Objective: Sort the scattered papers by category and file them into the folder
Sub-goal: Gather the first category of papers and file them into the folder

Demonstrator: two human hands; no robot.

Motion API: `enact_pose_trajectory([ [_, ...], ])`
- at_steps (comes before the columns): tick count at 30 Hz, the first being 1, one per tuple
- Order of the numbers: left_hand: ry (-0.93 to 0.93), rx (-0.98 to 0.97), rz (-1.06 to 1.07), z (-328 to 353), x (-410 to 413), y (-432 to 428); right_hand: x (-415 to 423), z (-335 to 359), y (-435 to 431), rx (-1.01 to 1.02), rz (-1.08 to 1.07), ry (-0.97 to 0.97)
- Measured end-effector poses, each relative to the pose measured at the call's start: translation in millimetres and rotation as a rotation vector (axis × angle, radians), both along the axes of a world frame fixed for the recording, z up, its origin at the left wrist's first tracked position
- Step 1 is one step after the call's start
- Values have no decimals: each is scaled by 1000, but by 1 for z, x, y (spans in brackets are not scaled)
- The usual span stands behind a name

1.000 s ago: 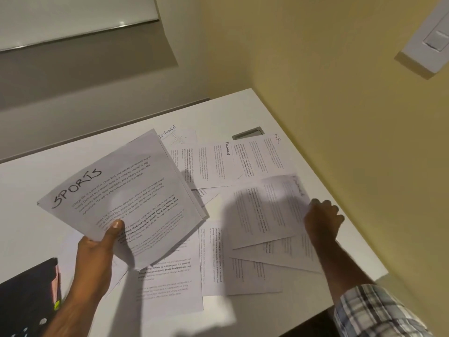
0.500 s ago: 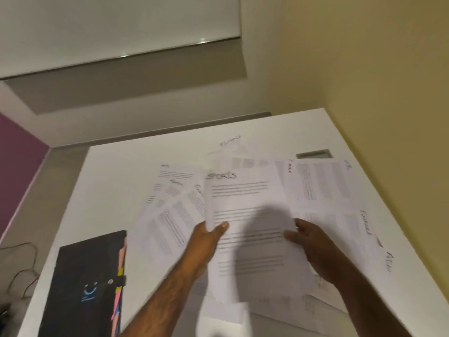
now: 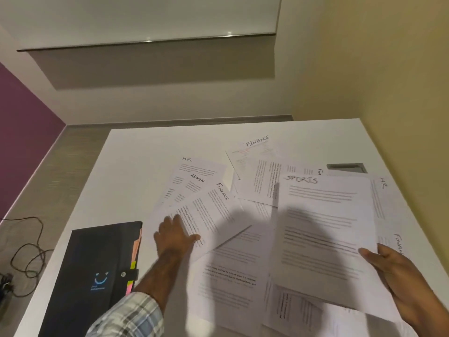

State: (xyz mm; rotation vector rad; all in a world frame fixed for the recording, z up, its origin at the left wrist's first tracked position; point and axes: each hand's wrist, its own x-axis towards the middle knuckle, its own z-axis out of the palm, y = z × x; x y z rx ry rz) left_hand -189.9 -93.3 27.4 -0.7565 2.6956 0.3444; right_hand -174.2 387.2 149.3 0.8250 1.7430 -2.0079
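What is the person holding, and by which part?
The right hand holds the SPORTS papers by their lower right edge, thumb on top. The left hand holds nothing; it rests flat on a FINANCE sheet.

Tangled cable (image 3: 26, 246), perhaps a table grommet (image 3: 346, 168)

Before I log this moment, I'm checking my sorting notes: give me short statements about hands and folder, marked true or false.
1. The right hand holds the SPORTS sheet. True.
2. The left hand rests on a FINANCE sheet. True.
3. The black folder lies left of the papers. True.
4. The folder lies open. False: it is closed, strap fastened.
5. Both hands grip the SPORTS sheet. False: only the right hand does.
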Motion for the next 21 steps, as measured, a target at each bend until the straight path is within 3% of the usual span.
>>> enact_pose_trajectory([
  [6, -129, 2, -115, -21, -3, -11, -7, -2, 9, 10, -131, -36],
  [18, -93, 14, 313, -18, -57, -30, -25, -12, -9, 62, -162, -27],
  [21, 20, -108, 152, -5, -62, -15, -26, -14, -8, 66, -185, -21],
])
